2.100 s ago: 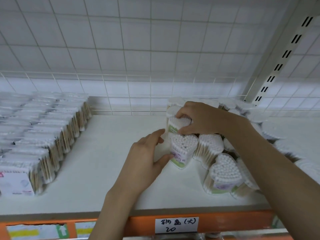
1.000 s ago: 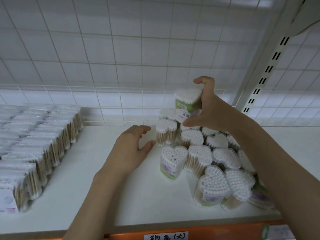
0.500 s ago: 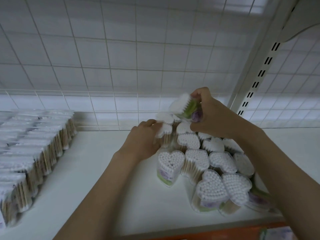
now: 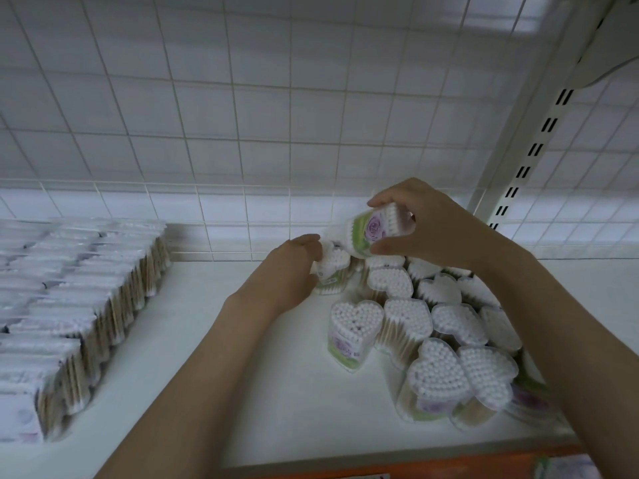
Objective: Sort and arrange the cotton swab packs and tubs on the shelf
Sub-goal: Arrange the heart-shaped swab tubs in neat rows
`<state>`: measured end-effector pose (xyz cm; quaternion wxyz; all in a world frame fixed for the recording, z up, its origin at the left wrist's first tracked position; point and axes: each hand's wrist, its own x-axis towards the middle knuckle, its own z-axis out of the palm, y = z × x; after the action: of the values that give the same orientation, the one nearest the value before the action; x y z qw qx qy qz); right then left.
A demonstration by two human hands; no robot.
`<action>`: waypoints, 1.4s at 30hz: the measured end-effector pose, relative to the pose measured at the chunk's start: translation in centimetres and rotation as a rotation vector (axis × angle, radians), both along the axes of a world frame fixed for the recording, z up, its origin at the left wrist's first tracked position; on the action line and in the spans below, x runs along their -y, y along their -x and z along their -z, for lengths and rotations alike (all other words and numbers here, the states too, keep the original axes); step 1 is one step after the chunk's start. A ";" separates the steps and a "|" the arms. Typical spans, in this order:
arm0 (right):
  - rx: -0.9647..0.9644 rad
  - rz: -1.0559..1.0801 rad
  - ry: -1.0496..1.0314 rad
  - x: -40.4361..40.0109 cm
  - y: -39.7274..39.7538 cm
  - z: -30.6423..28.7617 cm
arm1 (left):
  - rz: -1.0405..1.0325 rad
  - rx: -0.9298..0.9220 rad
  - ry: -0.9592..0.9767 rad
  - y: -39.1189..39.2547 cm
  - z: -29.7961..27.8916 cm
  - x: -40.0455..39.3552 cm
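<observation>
Tub (image 4: 373,233) tipped sideways, pinched in right hand (image 4: 425,229) above heart-shaped tubs (image 4: 415,323) on shelf (image 4: 214,375). Left hand (image 4: 290,271) cupped round rear tub (image 4: 332,274), fingertips hidden. Flat packs (image 4: 69,299) blurred, cut off at left.

On my feed I see two bare forearms, a left hand (image 4: 288,271) and a right hand (image 4: 428,224), with no sleeves, gloves, rings or watch showing anywhere up to the frame edge.
</observation>
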<state>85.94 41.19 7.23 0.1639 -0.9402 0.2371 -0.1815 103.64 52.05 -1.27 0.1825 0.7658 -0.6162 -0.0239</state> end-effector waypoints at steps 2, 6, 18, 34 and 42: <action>0.007 -0.004 -0.020 -0.1 0.0 -0.1 | 0.018 -0.015 -0.026 0.0 -0.2 0.1; 0.004 0.006 -0.031 -0.3 -0.1 -0.3 | 0.034 0.132 -0.047 -0.4 -0.2 0.4; -0.283 -0.119 0.042 -1.6 -3.1 2.0 | 0.103 0.041 0.010 -1.4 0.6 -0.2; -0.410 -0.115 -0.258 -2.0 -2.9 3.8 | 0.113 -0.043 0.133 -2.0 2.0 -0.1; -0.205 0.003 -0.074 -0.1 -1.7 2.8 | 0.119 -0.095 0.146 -1.4 2.5 0.3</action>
<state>87.66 41.28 4.42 0.1733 -0.9468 0.2605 -0.0758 105.09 51.78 -3.75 0.2652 0.7105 -0.6513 -0.0261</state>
